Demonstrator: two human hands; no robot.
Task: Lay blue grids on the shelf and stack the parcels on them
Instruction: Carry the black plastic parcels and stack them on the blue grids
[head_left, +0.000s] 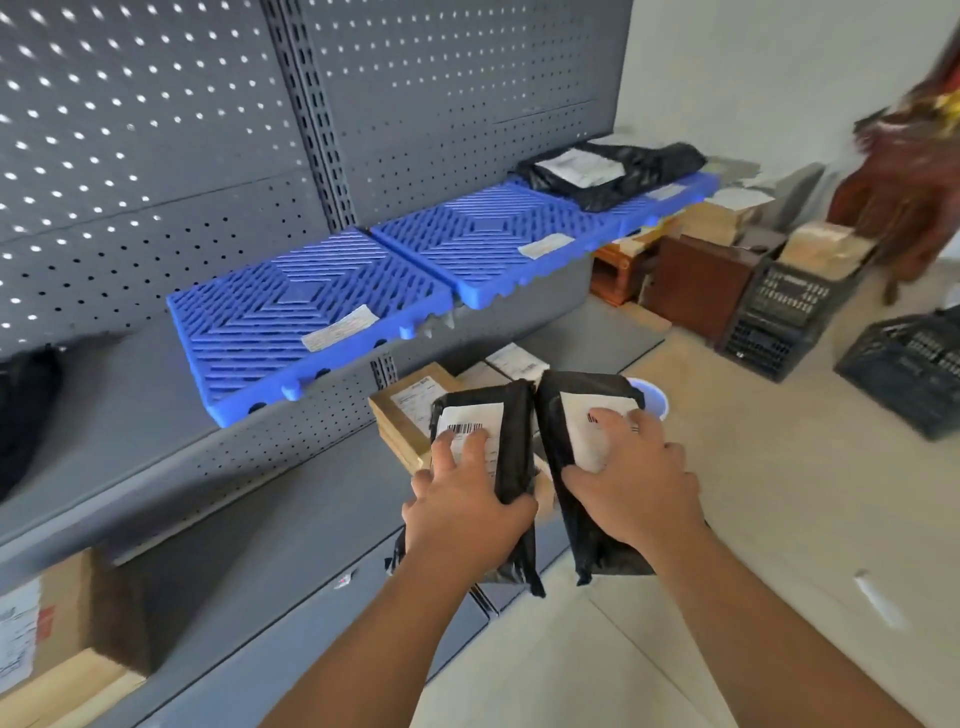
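Two black parcels fill the hands, and much of each is covered. The left parcel (514, 452) shows only part of a white barcode label, the rest lying under fingers; the right parcel (571, 400) has its label half hidden too, and the print cannot be read. A blue round thing (655, 399) peeks out behind the right parcel, too little showing to name it; a dark shape (26, 410) is cut off at the left edge; a red-brown blur (909, 156) at the upper right cannot be made out.

The left hand (462, 499) grips the left parcel from above, fingers spread over the label, thumb wrapped round its right side; the right hand (628, 483) grips the right parcel the same way, thumb over its left edge. Both forearms reach in from the bottom edge; the parcels meet at their far corners, in front of the shelf (130, 457) and lower than the grids.

Three blue grids lie in a row on that grey shelf: the nearest grid (291, 322), the middle grid (483, 234) and the far grid (660, 195); a third black parcel (628, 174) lies on the far grid. A perforated back panel (156, 130) rises behind them. Cardboard boxes (400, 415) sit under the hands; another box (62, 623) sits at the lower left; dark crates (779, 312) and a brown cabinet (696, 280) stand on the floor to the right.
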